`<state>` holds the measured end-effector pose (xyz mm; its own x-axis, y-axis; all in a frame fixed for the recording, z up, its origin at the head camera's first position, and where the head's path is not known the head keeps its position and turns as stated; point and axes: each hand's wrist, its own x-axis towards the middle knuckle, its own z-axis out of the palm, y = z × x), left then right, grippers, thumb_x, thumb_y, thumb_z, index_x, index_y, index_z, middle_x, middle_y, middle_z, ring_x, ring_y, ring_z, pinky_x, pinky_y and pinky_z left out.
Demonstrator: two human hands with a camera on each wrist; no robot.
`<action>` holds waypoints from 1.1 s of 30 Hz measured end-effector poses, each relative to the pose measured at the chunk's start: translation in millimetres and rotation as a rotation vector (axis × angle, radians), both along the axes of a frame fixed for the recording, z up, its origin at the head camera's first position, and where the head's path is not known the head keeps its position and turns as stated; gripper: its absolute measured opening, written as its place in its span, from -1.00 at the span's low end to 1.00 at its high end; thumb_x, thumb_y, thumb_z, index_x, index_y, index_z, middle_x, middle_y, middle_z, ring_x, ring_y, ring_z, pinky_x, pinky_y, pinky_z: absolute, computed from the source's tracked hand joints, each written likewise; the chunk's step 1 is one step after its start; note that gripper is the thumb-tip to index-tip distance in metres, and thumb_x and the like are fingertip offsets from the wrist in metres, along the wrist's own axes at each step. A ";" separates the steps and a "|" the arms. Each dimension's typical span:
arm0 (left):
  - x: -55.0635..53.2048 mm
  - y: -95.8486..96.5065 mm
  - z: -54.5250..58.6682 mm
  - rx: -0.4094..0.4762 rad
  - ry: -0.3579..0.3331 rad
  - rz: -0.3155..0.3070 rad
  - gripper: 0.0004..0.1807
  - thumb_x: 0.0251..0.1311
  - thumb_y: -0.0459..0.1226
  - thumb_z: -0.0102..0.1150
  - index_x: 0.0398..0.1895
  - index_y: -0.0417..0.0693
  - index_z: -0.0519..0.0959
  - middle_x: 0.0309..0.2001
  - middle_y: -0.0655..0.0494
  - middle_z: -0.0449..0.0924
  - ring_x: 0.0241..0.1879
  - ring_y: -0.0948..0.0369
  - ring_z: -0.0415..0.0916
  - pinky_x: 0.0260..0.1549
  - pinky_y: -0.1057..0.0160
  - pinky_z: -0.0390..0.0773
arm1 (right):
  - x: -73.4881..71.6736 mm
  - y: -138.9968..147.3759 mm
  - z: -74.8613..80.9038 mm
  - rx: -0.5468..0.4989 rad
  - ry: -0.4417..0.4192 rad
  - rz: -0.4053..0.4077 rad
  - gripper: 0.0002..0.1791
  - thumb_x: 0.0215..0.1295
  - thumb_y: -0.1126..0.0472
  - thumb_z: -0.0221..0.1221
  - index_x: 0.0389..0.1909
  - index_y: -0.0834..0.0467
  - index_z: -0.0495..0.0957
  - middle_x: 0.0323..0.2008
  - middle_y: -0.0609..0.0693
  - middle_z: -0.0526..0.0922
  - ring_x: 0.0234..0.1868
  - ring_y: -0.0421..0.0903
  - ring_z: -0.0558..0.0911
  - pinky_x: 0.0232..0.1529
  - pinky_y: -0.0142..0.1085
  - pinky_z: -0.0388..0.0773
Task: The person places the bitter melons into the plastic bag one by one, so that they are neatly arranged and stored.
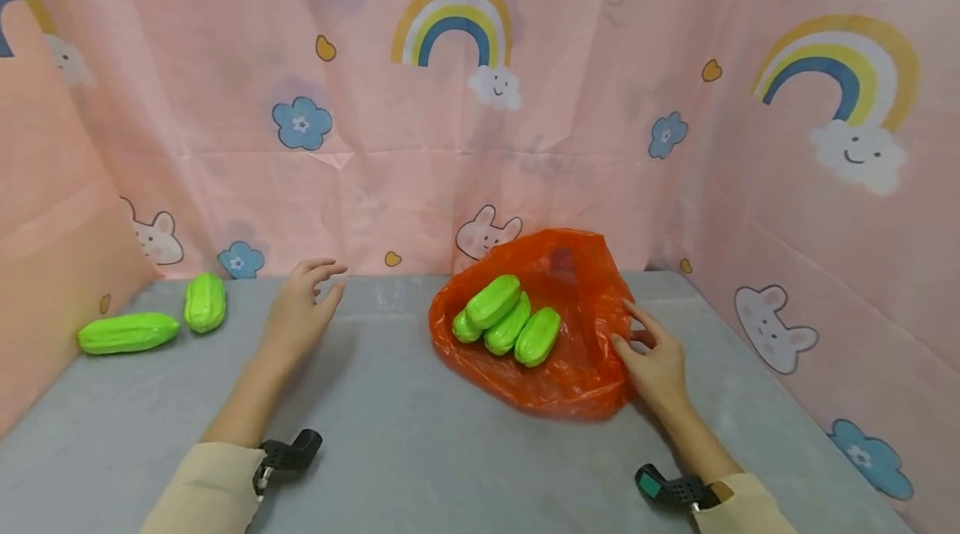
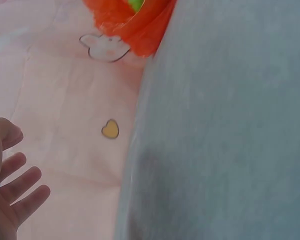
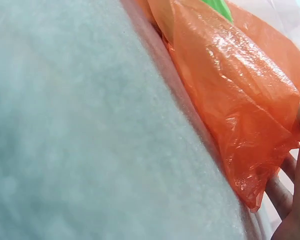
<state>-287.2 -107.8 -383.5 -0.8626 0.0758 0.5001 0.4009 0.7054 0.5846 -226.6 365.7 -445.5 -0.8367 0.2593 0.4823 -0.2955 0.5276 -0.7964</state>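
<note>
An orange-red plastic bag (image 1: 577,384) lies spread open on the grey table. Several bright green, ribbed, gourd-like pieces (image 1: 537,337) are piled in its mouth. At the bag's right edge, my right hand (image 1: 660,363) pinches the thin plastic, thumb on one side and fingers on the other; the right wrist view shows the crumpled film (image 3: 240,135) by the fingers. My left hand (image 1: 298,309) hovers above the table with nothing in it, fingers loosely extended. To its left lie two more green gourd-like pieces, one upright-looking (image 1: 205,302) and one sideways (image 1: 129,333).
A pink printed cloth (image 1: 420,184) hangs behind the table and along both sides. The grey tabletop (image 1: 450,467) stretches between the left hand and the bag. Each wrist wears a black strapped device (image 1: 292,452).
</note>
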 end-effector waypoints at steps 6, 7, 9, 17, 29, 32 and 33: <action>-4.9 -19.5 -1.3 0.019 0.023 0.055 -0.64 0.41 -0.30 0.08 0.19 -0.23 0.60 0.30 -0.24 0.48 0.20 -0.24 0.52 0.08 -0.25 0.57 | 0.4 2.6 -3.1 0.000 0.009 0.010 -0.40 0.26 0.39 0.32 0.35 0.19 0.49 0.23 0.23 0.59 -0.31 -0.50 0.54 -0.22 -0.73 0.53; -5.6 -22.0 -1.4 0.024 0.031 0.060 -0.65 0.41 -0.31 0.08 0.18 -0.24 0.60 0.29 -0.26 0.48 0.19 -0.25 0.52 0.08 -0.26 0.57 | 0.4 2.8 -3.3 0.001 0.008 0.013 -0.39 0.26 0.39 0.32 0.35 0.19 0.49 0.23 0.24 0.59 -0.32 -0.50 0.54 -0.22 -0.73 0.53; -7.7 -26.1 -1.3 0.043 0.044 0.064 -0.65 0.39 -0.32 0.09 0.17 -0.26 0.61 0.28 -0.27 0.48 0.20 -0.26 0.51 0.08 -0.27 0.56 | -0.2 3.5 -3.8 0.011 0.003 0.014 -0.39 0.27 0.39 0.31 0.36 0.20 0.47 0.22 0.26 0.58 -0.32 -0.51 0.53 -0.23 -0.74 0.52; -12.9 -37.3 -0.3 0.072 0.062 0.087 -0.65 0.35 -0.38 0.10 0.15 -0.28 0.61 0.27 -0.27 0.50 0.24 -0.24 0.47 0.12 -0.28 0.53 | -2.3 3.5 -6.9 0.006 -0.058 0.010 -0.39 0.33 0.34 0.28 0.41 0.17 0.43 0.28 0.24 0.53 -0.31 -0.50 0.53 -0.20 -0.75 0.51; -16.0 -47.4 0.2 0.248 0.162 0.222 -0.53 0.24 -0.44 0.16 0.25 -0.32 0.53 0.18 -0.35 0.55 0.16 -0.20 0.54 0.15 -0.17 0.53 | -4.0 1.7 -4.9 0.022 -0.030 0.053 -0.39 0.34 0.34 0.27 0.41 0.21 0.42 0.31 0.28 0.51 -0.29 -0.51 0.53 -0.19 -0.75 0.50; -12.7 -49.2 -5.7 0.252 0.150 0.242 -0.52 0.23 -0.44 0.17 0.25 -0.32 0.53 0.16 -0.34 0.55 0.15 -0.19 0.52 0.16 -0.16 0.51 | -2.4 4.4 -7.6 0.045 -0.019 0.051 -0.40 0.31 0.37 0.28 0.39 0.24 0.43 0.29 0.30 0.52 -0.31 -0.52 0.53 -0.20 -0.75 0.49; -11.5 -50.9 -8.4 0.248 0.140 0.253 -0.52 0.23 -0.43 0.17 0.25 -0.31 0.53 0.16 -0.33 0.55 0.15 -0.18 0.52 0.15 -0.15 0.51 | -1.6 4.5 -8.7 0.052 -0.019 0.053 -0.40 0.31 0.37 0.28 0.38 0.24 0.44 0.28 0.31 0.53 -0.31 -0.51 0.54 -0.20 -0.75 0.50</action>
<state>-298.6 -158.7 -391.9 -0.7604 -0.2692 0.5910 0.3205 0.6360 0.7020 -228.2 370.3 -454.1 -0.8578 0.1901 0.4775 -0.3087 0.5523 -0.7744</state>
